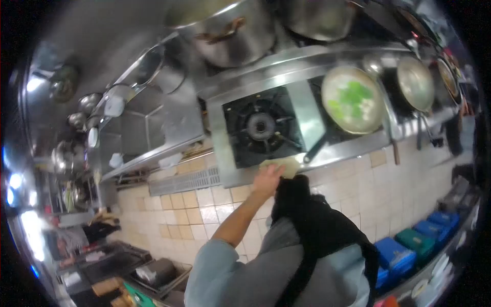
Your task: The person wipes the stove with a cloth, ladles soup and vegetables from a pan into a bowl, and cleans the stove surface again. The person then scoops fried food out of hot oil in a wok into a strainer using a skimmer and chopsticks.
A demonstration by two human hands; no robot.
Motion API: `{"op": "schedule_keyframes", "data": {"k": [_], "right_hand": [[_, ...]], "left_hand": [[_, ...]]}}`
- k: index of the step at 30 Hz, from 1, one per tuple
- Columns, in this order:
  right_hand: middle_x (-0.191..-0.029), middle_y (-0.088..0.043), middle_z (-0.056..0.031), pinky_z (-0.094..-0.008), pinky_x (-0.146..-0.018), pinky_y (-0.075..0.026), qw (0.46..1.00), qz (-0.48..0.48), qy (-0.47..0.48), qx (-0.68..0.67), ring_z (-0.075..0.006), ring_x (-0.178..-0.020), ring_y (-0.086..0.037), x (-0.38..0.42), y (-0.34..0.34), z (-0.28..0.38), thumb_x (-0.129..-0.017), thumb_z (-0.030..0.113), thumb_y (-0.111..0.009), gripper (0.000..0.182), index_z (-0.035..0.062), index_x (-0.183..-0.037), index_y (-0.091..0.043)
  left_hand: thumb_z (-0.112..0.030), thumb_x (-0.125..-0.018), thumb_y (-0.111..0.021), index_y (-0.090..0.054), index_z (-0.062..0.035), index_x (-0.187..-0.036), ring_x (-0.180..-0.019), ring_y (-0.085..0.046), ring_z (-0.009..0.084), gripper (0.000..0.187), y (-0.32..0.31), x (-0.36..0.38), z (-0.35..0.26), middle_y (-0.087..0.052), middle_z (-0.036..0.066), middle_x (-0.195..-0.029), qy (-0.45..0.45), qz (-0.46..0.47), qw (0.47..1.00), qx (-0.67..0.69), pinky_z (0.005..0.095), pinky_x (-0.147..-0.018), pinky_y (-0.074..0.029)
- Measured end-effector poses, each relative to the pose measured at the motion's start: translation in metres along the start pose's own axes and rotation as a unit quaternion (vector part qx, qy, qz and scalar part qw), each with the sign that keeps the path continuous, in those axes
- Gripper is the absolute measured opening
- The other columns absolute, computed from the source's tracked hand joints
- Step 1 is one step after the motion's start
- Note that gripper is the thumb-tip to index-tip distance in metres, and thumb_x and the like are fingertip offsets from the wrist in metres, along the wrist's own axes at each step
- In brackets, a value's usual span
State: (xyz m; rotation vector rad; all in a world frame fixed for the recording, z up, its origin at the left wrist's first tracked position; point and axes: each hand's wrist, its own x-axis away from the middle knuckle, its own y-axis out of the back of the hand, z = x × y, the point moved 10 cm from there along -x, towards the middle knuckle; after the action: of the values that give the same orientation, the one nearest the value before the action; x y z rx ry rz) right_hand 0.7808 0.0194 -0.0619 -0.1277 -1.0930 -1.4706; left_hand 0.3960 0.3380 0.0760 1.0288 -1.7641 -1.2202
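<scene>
My left hand (268, 179) has its fingers closed on a pale yellowish cloth (289, 166) at the front edge of the stove (327, 159). Just beyond it is a black gas burner (261, 126) with no pan on it. To the right, a round pan (333, 84) holds green leaves and pale pieces in a light liquid. Its dark handle (315, 148) points toward the cloth, and the handle's end is close beside it. My right hand is not visible.
Large metal pots (232, 43) stand behind the burners, with another pan (415, 82) at the right. A steel counter (179, 115) lies left. Blue bins (396, 253) are at lower right. Another person (74, 240) is at far left.
</scene>
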Motion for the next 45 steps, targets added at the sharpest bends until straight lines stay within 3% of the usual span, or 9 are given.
{"op": "schedule_keyframes", "data": {"k": [9,14,15,17,18,29,35,41,45], "right_hand": [[-0.104,-0.071,-0.0240,-0.0392,-0.080,-0.055,0.999,0.030,0.031,0.021,-0.0320,-0.094,-0.071,-0.039,-0.001,0.012,-0.091,0.016,-0.065,0.029,-0.0018,-0.115,-0.065],[-0.105,-0.071,-0.0241,-0.0390,-0.080,-0.055,0.994,0.036,0.094,0.031,-0.0321,-0.095,-0.071,-0.089,-0.020,-0.005,-0.091,0.015,-0.065,0.030,-0.0023,-0.115,-0.065],[-0.105,-0.070,-0.0242,-0.0390,-0.081,-0.055,0.993,0.026,0.113,0.014,-0.0322,-0.095,-0.071,-0.078,-0.006,0.061,-0.091,0.015,-0.065,0.030,-0.0024,-0.115,-0.065],[-0.108,-0.070,-0.0263,-0.0396,-0.088,-0.054,0.999,0.003,0.042,0.013,-0.0351,-0.101,-0.070,-0.035,0.031,0.144,-0.091,0.019,-0.061,0.036,-0.0038,-0.119,-0.065],[-0.109,-0.069,-0.0257,-0.0412,-0.090,-0.054,1.000,-0.003,-0.009,-0.014,-0.0373,-0.102,-0.068,-0.033,0.031,0.142,-0.091,0.019,-0.059,0.036,-0.0032,-0.119,-0.065],[-0.104,-0.071,-0.0232,-0.0429,-0.087,-0.054,0.984,-0.112,-0.113,-0.081,-0.0386,-0.098,-0.068,0.049,0.012,0.106,-0.091,0.023,-0.059,0.034,-0.0008,-0.115,-0.066],[-0.100,-0.072,-0.0197,-0.0398,-0.086,-0.054,0.967,-0.162,-0.160,-0.118,-0.0318,-0.095,-0.070,0.066,0.026,0.033,-0.090,0.022,-0.061,0.031,0.0006,-0.111,-0.070],[-0.102,-0.072,-0.0209,-0.0414,-0.087,-0.054,0.985,-0.108,-0.100,-0.092,-0.0348,-0.095,-0.069,0.021,0.071,0.006,-0.089,0.024,-0.060,0.033,0.0012,-0.112,-0.069],[-0.104,-0.071,-0.0224,-0.0435,-0.089,-0.053,0.996,-0.062,-0.048,-0.040,-0.0391,-0.099,-0.068,-0.006,0.117,-0.017,-0.088,0.024,-0.058,0.033,0.0034,-0.111,-0.070]], "left_hand": [[-0.010,-0.089,-0.057,-0.064,-0.0111,-0.128,-0.100,-0.063,0.0419,0.039,0.113,0.035,0.191,-0.065,0.023,-0.109,0.249,-0.147,0.939,0.187,0.0488,-0.089,-0.051],[-0.022,-0.092,-0.061,-0.062,-0.0048,-0.130,-0.108,-0.063,0.0388,0.041,0.193,-0.017,0.240,-0.065,0.023,-0.120,0.275,-0.246,0.916,0.157,0.0440,-0.093,-0.050],[-0.024,-0.092,-0.062,-0.061,-0.0042,-0.130,-0.110,-0.063,0.0377,0.043,0.203,-0.031,0.241,-0.065,0.022,-0.121,0.238,-0.284,0.919,0.135,0.0435,-0.095,-0.049],[-0.027,-0.091,-0.065,-0.060,-0.0025,-0.131,-0.111,-0.063,0.0371,0.047,0.189,-0.064,0.258,-0.065,0.022,-0.123,0.278,-0.202,0.918,0.200,0.0432,-0.096,-0.049],[-0.030,-0.090,-0.065,-0.058,-0.0016,-0.132,-0.111,-0.062,0.0388,0.051,0.181,-0.081,0.264,-0.065,0.023,-0.122,0.189,-0.214,0.936,0.207,0.0437,-0.097,-0.048],[-0.025,-0.089,-0.062,-0.057,0.0001,-0.133,-0.117,-0.056,0.0438,0.051,0.068,-0.147,0.329,-0.058,0.029,-0.127,0.207,-0.040,0.969,0.129,0.0463,-0.102,-0.045],[-0.028,-0.091,-0.063,-0.059,0.0011,-0.132,-0.120,-0.057,0.0403,0.050,0.153,-0.136,0.196,-0.059,0.028,-0.129,0.166,-0.101,0.979,0.055,0.0434,-0.105,-0.044],[-0.036,-0.096,-0.061,-0.059,0.0018,-0.132,-0.117,-0.059,0.0413,0.052,0.129,-0.124,0.017,-0.060,0.027,-0.129,0.079,-0.083,0.955,0.275,0.0420,-0.100,-0.047],[-0.047,-0.091,-0.063,-0.047,0.0019,-0.142,-0.118,-0.058,0.0439,0.073,0.095,-0.103,-0.102,-0.059,0.030,-0.128,0.076,-0.025,0.975,0.209,0.0434,-0.100,-0.046]]}}
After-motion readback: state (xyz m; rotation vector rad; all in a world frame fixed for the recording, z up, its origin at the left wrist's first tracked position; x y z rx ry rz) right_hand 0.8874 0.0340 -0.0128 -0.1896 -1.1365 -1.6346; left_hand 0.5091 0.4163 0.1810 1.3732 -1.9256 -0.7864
